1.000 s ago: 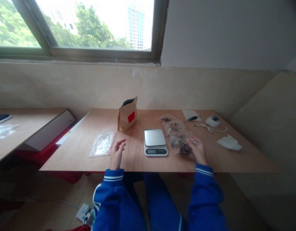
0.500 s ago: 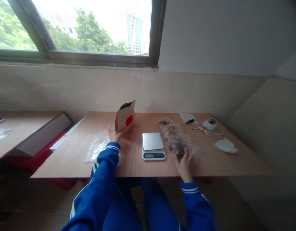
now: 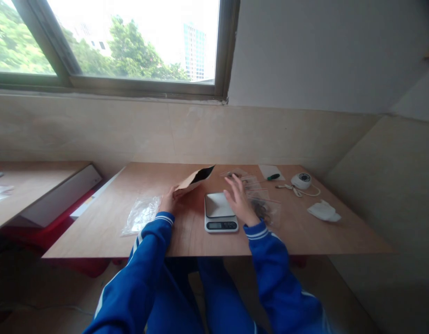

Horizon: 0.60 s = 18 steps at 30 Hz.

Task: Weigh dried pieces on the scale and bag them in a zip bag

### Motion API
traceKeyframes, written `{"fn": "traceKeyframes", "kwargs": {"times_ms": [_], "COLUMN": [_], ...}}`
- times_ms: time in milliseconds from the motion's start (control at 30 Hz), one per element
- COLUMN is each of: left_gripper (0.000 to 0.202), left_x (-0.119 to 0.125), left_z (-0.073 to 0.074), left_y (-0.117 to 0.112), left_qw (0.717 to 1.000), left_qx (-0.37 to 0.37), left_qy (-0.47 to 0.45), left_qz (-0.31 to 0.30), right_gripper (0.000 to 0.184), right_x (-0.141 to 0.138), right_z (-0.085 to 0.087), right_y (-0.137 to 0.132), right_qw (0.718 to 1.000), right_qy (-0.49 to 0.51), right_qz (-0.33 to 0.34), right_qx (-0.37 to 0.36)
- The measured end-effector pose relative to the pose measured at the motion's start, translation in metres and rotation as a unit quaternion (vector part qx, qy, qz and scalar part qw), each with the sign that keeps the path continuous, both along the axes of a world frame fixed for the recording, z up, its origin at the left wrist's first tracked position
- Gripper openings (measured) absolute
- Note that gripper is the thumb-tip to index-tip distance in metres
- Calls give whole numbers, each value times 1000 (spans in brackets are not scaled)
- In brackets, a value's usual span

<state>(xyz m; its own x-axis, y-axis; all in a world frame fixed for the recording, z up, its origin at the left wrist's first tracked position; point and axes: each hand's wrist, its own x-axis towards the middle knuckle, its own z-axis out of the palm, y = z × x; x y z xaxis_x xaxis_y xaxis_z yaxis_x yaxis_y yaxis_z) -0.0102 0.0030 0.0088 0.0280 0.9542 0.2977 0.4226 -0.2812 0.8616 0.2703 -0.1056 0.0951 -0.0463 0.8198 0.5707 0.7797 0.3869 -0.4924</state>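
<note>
Hands at the centre of the frame, both in blue sleeves with white cuff stripes. Left hand (image 3: 168, 202) closed on the lower end of a brown paper bag (image 3: 194, 179), fingers wrapped about it, bag tipped nearly flat with its dark open mouth turned toward the right, just above and left of a small digital scale (image 3: 219, 212). Right hand (image 3: 239, 198) raised over the scale's right edge, empty, fingers spread and pointed toward the upper part of the frame, apart from the bag's mouth. Scale set on a wooden table (image 3: 305, 236), silver platform on top, display strip along the near edge. Just right of the right hand, a row of clear zip bags (image 3: 265, 207) with dark contents, run from mid-frame up toward the far table edge, partly hidden behind the hand. Left of the left hand, an empty-looking clear plastic bag (image 3: 140, 215) flat on the wood. Farther right: a white sheet with a green-handled tool (image 3: 273, 176) on it, a round white device (image 3: 301, 180) with a pale cable, a crumpled white cloth or tissue (image 3: 323, 211) near the right edge. Across the top left of the frame, a window (image 3: 124, 41) with trees and a tall building beyond. At far left, a second wooden surface (image 3: 26, 185), well apart from the hands.
</note>
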Motion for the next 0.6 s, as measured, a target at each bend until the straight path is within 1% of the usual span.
{"fn": "traceKeyframes", "kwargs": {"times_ms": [67,133,200,267,333,400,433,500,600], "left_gripper": [49,47,46,45,45,48,50,54,58], "left_x": [0,-1,-2,-4,-5,-6,-6,-6,-6], "left_z": [0,0,0,-1,-3,-6,-8,-12,-17], "left_y": [-4,-5,-3,0,1,1,0,-1,-1], "left_qw": [1000,999,998,996,994,990,988,984,975], "left_qx": [1,-1,3,12,27,46,57,81,120], "left_qy": [22,41,59,82,109,132,141,159,189], "left_qz": [-21,-20,-17,-12,2,18,21,15,3], "right_gripper": [44,42,41,36,31,30,31,29,22], "right_x": [-24,-39,-46,-47,-45,-44,-45,-51,-63], "right_z": [17,22,18,8,2,2,5,13,22], "right_y": [13,20,21,16,9,3,0,-3,-4], "right_qw": [997,994,993,992,987,976,969,958,946], "right_qy": [-41,-68,-78,-90,-134,-199,-230,-280,-319], "right_qz": [56,81,77,68,77,88,84,50,-6], "right_qx": [24,31,37,48,47,19,-1,-35,-65]}}
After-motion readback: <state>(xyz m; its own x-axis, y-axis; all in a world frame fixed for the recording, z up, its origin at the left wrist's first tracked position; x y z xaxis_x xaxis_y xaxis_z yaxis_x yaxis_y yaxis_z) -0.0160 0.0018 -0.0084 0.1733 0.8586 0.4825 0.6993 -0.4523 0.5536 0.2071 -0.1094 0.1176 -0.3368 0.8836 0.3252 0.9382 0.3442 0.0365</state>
